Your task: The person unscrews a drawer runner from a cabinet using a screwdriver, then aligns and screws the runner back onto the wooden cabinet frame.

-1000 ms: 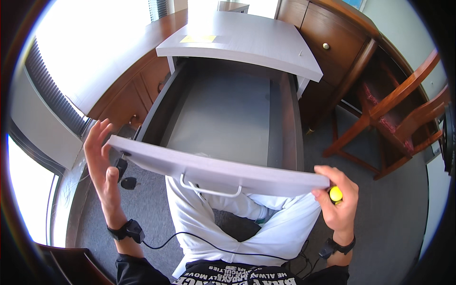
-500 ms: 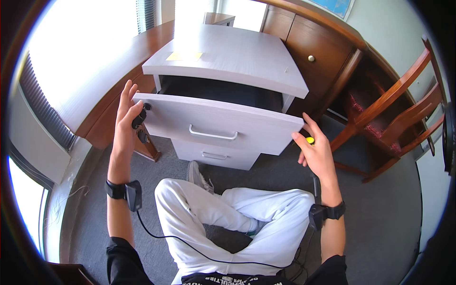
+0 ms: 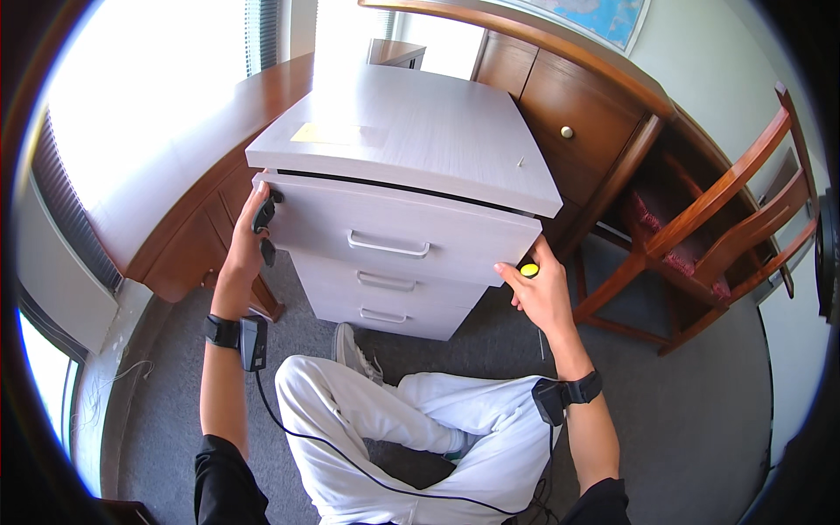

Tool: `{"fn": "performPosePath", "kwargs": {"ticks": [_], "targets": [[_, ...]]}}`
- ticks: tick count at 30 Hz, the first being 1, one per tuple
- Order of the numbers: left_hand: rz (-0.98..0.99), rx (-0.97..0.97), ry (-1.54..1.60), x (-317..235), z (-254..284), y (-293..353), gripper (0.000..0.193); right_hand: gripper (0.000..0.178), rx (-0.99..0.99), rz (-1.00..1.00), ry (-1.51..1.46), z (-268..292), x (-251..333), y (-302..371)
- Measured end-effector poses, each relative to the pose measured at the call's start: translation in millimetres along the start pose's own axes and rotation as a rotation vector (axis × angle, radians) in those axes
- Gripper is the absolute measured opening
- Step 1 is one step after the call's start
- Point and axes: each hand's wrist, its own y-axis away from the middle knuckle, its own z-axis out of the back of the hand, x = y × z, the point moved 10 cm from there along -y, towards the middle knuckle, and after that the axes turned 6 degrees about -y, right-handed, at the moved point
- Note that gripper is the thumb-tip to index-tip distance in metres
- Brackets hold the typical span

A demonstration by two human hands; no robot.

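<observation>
A pale grey wood-grain drawer cabinet [image 3: 411,96] stands before me, its top drawer [image 3: 306,214] nearly pushed in, with a narrow dark gap under the cabinet top. My left hand [image 3: 242,241] grips the left edge of the drawer front, its fingers along the side. Beside its thumb, a black key fob [image 3: 264,219] hangs near the lock. My right hand [image 3: 544,284] is closed round a yellow-ended screwdriver [image 3: 529,270], its thin shaft pointing down; the handle is mostly hidden. That hand's thumb and forefinger touch the right edge of the drawer front.
Two lower drawers [image 3: 385,302] are shut. A wooden chair [image 3: 700,236] with red seat stands at right, a brown wooden cabinet [image 3: 586,96] behind. A curved wooden desk [image 3: 188,206] is at left. My crossed legs [image 3: 411,429] and a black cable [image 3: 350,464] lie in front.
The top drawer has slid inward from clearly open to almost closed. Both hands have moved with its edges, and the right hand has come inward to the left.
</observation>
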Motion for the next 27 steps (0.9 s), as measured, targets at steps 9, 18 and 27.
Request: {"fn": "performPosePath", "kwargs": {"ticks": [9,18,27], "targets": [[-0.092,-0.037,0.013,-21.5,-23.0,14.4,0.072,0.057,-0.082,0.082,0.071,4.4,-3.7,-2.0],[-0.054,-0.153,0.029,-20.8,-17.2,23.3,0.057,0.062,-0.128,0.185,0.189,2.7,-4.2,0.1],[-0.138,-0.015,0.124,-18.9,-25.7,10.7,0.068,0.062,-0.170,0.200,0.367,0.9,4.1,-2.8]]}}
